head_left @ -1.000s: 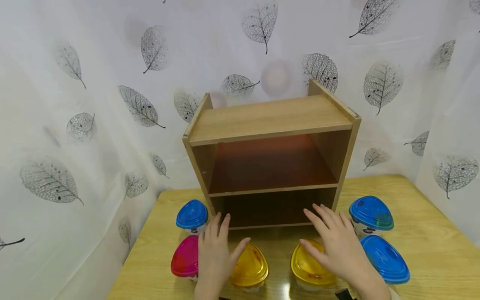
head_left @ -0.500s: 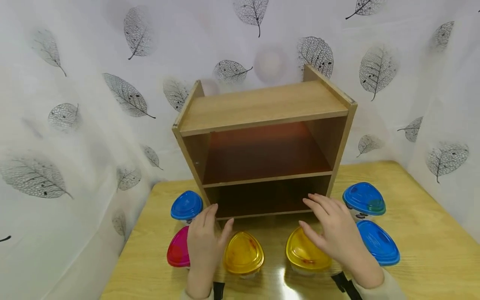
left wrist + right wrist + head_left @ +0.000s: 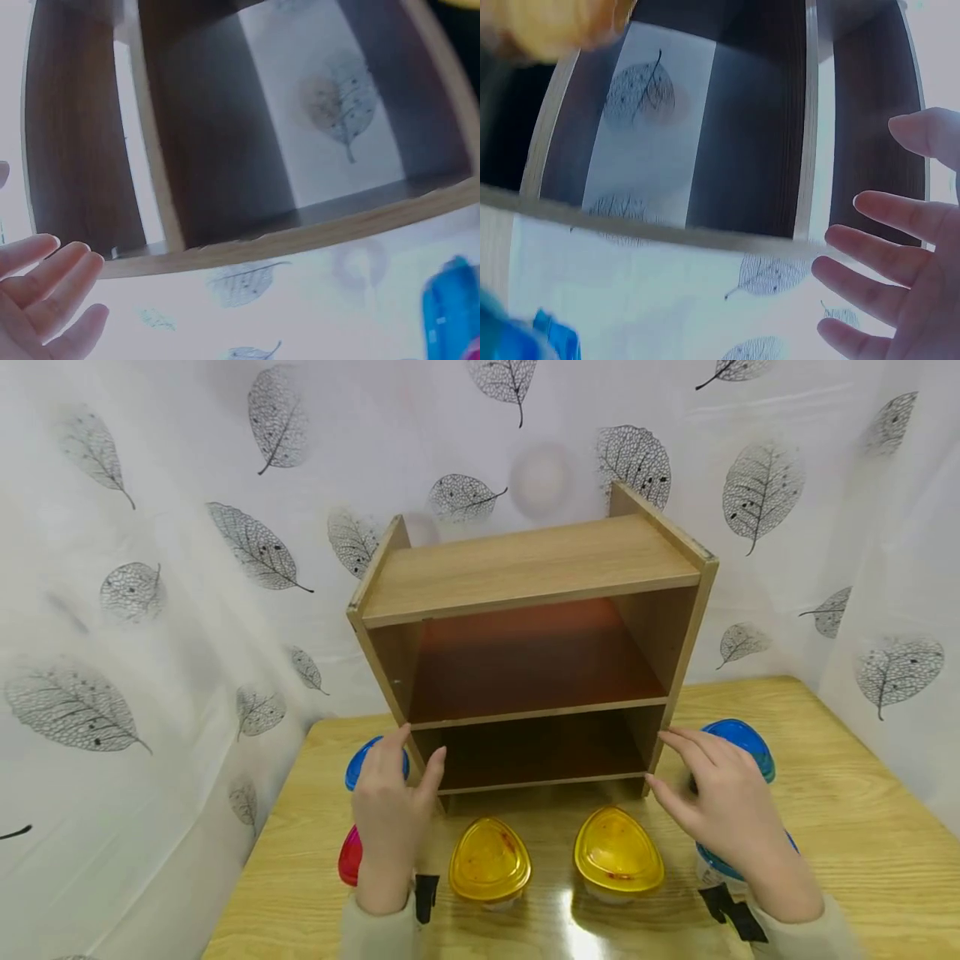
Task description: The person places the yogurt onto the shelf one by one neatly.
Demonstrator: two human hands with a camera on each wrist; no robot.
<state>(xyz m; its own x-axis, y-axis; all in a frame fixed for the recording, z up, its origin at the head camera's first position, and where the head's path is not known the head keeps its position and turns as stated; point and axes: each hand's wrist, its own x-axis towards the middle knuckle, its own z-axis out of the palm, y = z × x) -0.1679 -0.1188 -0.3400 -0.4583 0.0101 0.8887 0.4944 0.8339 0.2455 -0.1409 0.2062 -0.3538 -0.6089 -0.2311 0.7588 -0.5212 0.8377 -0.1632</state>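
Note:
A small wooden shelf unit (image 3: pixel 525 568) with two compartments stands on the table, its open front facing me. My left hand (image 3: pixel 390 810) is raised by its left side, fingers spread and holding nothing. By the right side panel my right hand (image 3: pixel 723 793) is likewise spread, its fingertips overlapping the panel's front edge in the head view. Both wrist views show relaxed, parted fingers near the shelf's edge. Two tubs with yellow lids, a left one (image 3: pixel 491 860) and a right one (image 3: pixel 618 852), sit before the shelf between my hands.
Left of the shelf are a blue-lidded tub (image 3: pixel 358 768) and a pink-lidded tub (image 3: pixel 349 858), partly behind my left hand. Blue-lidded tubs (image 3: pixel 738 739) sit on the right, partly behind my right hand. A leaf-print curtain (image 3: pixel 187 677) hangs behind the wooden table (image 3: pixel 847 827).
My hands have moved apart, left hand leftward and right hand rightward, from in front of the shelf to its sides. The head view has tilted down somewhat. The shelf and tubs stay in place.

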